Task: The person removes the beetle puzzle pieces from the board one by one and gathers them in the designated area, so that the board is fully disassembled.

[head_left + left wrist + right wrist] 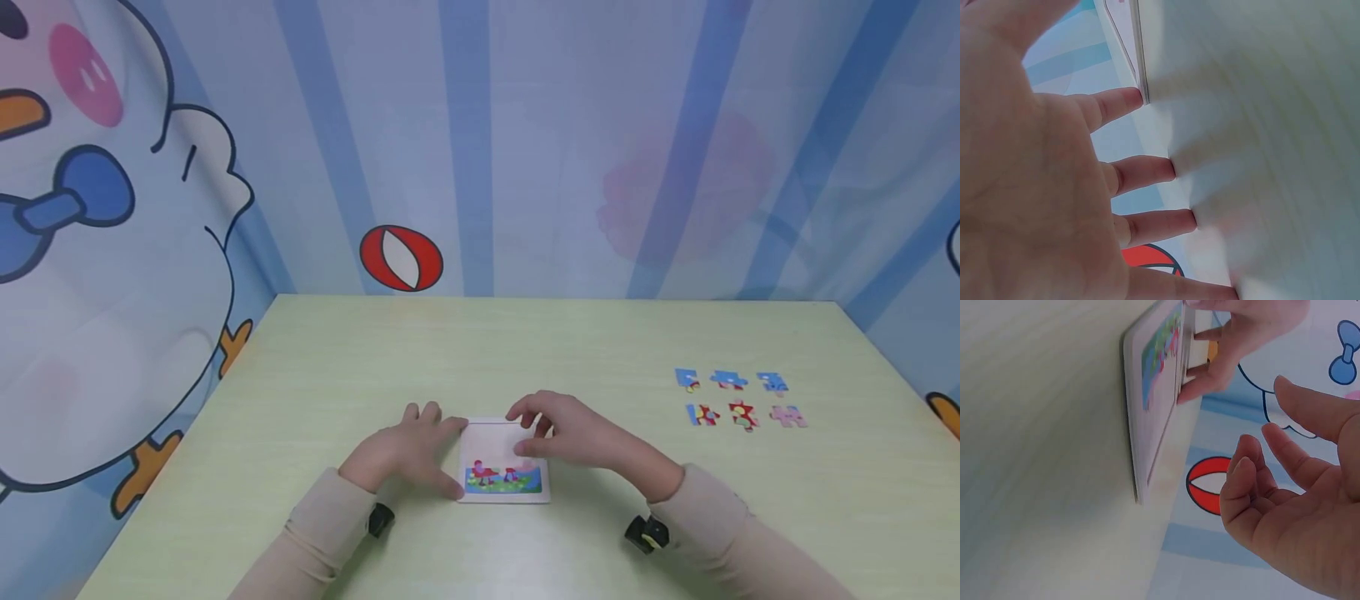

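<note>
A small white square puzzle tray [480, 442] lies on the table, its lower part filled with joined jigsaw pieces [502, 479] in blue, green and red. Its upper part shows bare white. My left hand [408, 450] is spread at the tray's left side, thumb at the near corner and index finger at the far one. In the left wrist view, its other fingertips [1188, 219] rest on the tabletop. Over the tray's right half hovers my right hand [573, 429], fingers loosely bent. The right wrist view shows a gap between its thumb [1310, 406] and fingers, with nothing held.
Several loose jigsaw pieces [742, 415] lie in two rows at the right of the pale table [337, 350]. Behind the table hangs a blue striped cloth [525, 167] with cartoon prints. A small black device [647, 533] sits at the right wrist.
</note>
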`<state>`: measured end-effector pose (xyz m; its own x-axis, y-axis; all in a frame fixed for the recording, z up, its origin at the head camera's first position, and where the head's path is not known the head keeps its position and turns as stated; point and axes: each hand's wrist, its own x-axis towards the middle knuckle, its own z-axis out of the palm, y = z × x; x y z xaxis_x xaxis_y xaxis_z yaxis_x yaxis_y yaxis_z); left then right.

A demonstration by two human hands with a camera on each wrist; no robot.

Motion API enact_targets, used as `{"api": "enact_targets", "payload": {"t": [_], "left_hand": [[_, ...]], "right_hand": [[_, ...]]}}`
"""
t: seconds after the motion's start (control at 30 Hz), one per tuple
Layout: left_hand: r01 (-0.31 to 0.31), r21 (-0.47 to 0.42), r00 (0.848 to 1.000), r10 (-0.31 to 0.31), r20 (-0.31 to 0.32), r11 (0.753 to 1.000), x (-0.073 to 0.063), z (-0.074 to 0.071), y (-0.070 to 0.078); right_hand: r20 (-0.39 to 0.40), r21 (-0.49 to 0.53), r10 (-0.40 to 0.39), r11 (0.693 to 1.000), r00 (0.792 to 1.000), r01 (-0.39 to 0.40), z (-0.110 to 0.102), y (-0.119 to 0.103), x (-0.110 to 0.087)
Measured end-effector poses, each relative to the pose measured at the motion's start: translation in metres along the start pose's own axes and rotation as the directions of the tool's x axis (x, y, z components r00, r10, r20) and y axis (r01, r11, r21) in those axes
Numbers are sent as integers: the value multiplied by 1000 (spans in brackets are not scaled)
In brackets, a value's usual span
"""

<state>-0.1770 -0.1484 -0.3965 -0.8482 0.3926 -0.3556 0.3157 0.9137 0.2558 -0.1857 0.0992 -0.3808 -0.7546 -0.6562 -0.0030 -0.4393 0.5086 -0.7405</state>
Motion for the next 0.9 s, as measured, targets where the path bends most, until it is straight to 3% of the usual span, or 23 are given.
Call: {"api": "enact_targets", "payload": {"t": [0.57,0.9], "left_hand": [[-9,24,1000,9,12,1000,-2,-3,3],[-2,23,1000,2,14,1000,-1,-2,0]], "right_hand": [[68,28,-4,1000,998,3,41,-8,24],[81,2,16,1000,997,-16,53,-7,29]]}}
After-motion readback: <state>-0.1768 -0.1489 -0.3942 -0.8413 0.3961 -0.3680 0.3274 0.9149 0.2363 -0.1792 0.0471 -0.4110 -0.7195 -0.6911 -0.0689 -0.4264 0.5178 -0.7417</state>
